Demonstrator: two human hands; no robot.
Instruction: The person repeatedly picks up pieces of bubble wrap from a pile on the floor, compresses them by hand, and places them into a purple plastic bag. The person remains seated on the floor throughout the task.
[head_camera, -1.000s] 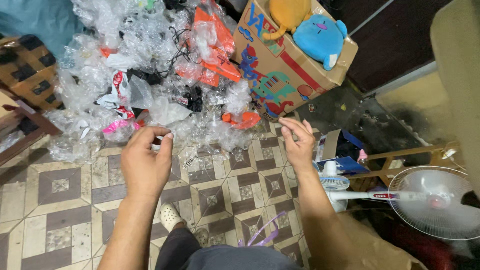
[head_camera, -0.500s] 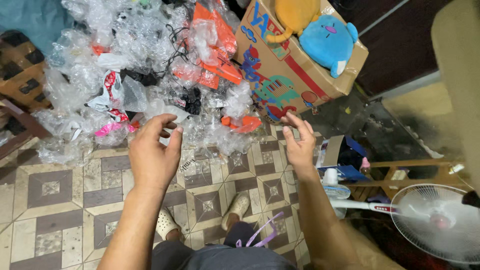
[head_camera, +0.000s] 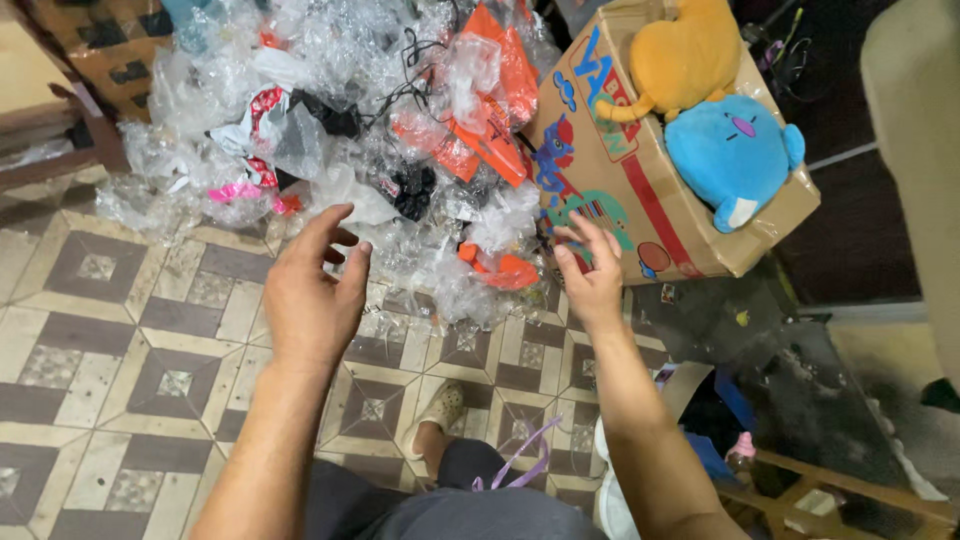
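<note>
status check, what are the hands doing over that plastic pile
Left hand open, empty, fingers spread above the pile of clear plastic bags. Right hand open, empty, beside the cardboard box. Nothing between hands and pile.

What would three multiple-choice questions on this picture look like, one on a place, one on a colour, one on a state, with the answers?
1. Where does the blue plush toy sit?
A. On the tiled floor
B. In the cardboard box, beside the orange plush toy
C. Under the plastic bags

2. What colour are the flat packets among the heap of clear plastic bags?
A. Orange
B. Green
C. White

3. How are the hands?
A. Both closed on a bag
B. One grips the box
C. Both open and empty

Answers: 1 B, both toys stick out of the box top. 2 A, they show orange through the clear wrap. 3 C, the left hand and right hand have fingers spread above the tiled floor, holding nothing.
</note>
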